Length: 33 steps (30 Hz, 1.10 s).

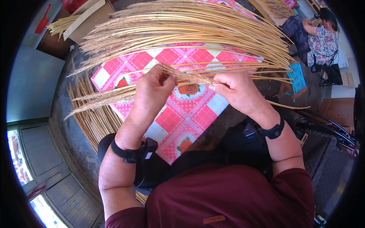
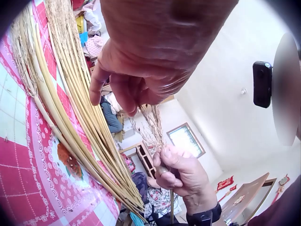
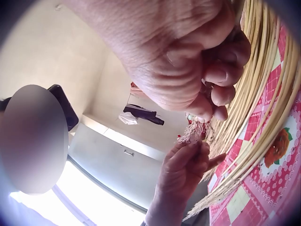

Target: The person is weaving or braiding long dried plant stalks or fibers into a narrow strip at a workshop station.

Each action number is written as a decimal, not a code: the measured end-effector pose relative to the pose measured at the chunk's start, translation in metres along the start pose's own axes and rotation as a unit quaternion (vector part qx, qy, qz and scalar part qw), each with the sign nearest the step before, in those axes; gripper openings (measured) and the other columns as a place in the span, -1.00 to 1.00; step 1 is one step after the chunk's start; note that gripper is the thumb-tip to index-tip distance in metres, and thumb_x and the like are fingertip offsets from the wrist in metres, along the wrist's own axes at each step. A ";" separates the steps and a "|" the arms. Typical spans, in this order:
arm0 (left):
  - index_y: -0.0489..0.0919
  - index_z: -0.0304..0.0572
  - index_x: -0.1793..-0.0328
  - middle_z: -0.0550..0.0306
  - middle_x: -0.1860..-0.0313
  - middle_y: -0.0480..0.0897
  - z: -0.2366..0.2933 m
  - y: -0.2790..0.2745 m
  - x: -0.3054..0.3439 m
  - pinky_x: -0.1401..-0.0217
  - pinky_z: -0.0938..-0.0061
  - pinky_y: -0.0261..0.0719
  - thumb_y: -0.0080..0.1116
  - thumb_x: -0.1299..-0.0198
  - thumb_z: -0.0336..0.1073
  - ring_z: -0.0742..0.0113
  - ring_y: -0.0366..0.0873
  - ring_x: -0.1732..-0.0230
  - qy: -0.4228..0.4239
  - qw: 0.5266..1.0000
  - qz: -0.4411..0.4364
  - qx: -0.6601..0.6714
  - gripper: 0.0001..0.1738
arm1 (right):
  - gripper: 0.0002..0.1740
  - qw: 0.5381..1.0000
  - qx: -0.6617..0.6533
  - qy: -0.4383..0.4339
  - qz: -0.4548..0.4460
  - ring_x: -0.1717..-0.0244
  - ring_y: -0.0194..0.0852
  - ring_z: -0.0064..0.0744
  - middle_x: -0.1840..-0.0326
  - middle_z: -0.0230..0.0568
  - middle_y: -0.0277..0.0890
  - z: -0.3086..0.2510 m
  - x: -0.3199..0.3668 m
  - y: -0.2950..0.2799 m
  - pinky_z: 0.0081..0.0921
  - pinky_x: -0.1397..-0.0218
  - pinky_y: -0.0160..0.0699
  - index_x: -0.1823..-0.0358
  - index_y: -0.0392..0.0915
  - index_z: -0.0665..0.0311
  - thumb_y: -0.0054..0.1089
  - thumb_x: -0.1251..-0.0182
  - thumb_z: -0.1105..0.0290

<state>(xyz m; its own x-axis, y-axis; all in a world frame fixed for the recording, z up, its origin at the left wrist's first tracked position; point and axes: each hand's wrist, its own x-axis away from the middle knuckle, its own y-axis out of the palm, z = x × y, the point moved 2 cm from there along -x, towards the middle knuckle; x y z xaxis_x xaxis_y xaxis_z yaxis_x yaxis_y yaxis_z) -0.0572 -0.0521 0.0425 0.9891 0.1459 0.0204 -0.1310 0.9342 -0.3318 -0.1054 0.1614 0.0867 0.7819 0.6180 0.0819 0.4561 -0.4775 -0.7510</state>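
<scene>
Pink-and-white patterned cloth with rose medallions (image 1: 188, 133) covered the table in a room with pale walls, and across its far side lay a thick spread of dried reed stalks (image 1: 182, 26), their feathery heads to the left and bare stems to the right. A few looser stalks (image 1: 104, 99) lay nearer. One reed plume (image 1: 186, 76) was up above the cloth, stretched between two hands, near the middle of the table. The left hand (image 1: 152, 85) had its tip, fingers bent in and closed on the wispy strands; the right hand (image 1: 237, 89) pinched its base between thumb and curled fingers, with a slim stem (image 2: 172, 205) showing below the grip in the left wrist view. It looked very light, the stem springy and fairly stiff, the head soft, brittle and likely to shed if dragged hard. The firmest hold would probably be just below the plume, where the strands gather; the smooth stem might slip a little under loose fingers. The head was dull brown-tan, finely branched and frayed, while the stalks on the cloth were straw-yellow, slender and gently bowed.
</scene>
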 end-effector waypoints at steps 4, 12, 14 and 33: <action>0.52 -0.28 0.25 -0.03 0.56 0.60 0.003 0.001 -0.004 0.44 0.38 0.53 0.12 -0.08 -0.41 0.16 0.61 0.52 0.079 0.987 0.066 -0.120 -0.87 | -0.75 1.000 0.005 -0.013 0.009 0.61 0.34 -0.14 0.65 -0.04 0.34 -0.006 0.000 -0.001 -0.29 0.49 0.27 0.46 0.47 0.33 0.09 -0.21 0.27; 0.50 -0.14 0.25 -0.06 0.55 0.59 0.002 -0.009 -0.015 0.40 0.23 0.53 0.08 -0.09 -0.40 -0.04 0.60 0.45 0.088 0.964 0.094 -0.233 -0.91 | -0.74 1.000 -0.011 0.006 -0.007 0.66 0.28 -0.20 0.70 -0.04 0.30 -0.010 -0.006 -0.003 -0.32 0.52 0.25 0.49 0.49 0.35 0.09 -0.21 0.27; 0.50 -0.12 0.27 -0.04 0.56 0.59 0.005 -0.012 -0.014 0.40 0.23 0.53 0.09 -0.10 -0.39 -0.03 0.60 0.45 0.109 0.943 0.120 -0.291 -0.93 | -0.74 0.999 -0.033 0.008 -0.008 0.67 0.27 -0.26 0.71 -0.06 0.30 -0.009 -0.008 -0.003 -0.36 0.52 0.24 0.47 0.52 0.35 0.10 -0.20 0.27; 0.54 -0.23 0.19 0.12 0.35 0.62 0.006 -0.029 -0.001 0.33 0.62 0.51 0.17 -0.17 -0.43 0.42 0.57 0.31 -0.064 0.942 -0.104 0.312 -0.90 | -0.74 0.993 -0.099 0.056 -0.022 0.65 0.17 -0.57 0.73 -0.25 0.29 -0.011 -0.014 -0.007 -0.50 0.54 0.19 0.43 0.56 0.39 0.12 -0.22 0.29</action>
<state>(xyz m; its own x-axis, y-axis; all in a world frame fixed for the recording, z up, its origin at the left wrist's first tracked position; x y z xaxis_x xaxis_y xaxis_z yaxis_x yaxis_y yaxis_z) -0.0552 -0.0777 0.0577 0.9868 -0.0605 0.1503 0.0110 0.9506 0.3103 -0.1150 0.1491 0.0974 0.7962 0.5733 0.1933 0.5577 -0.5716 -0.6019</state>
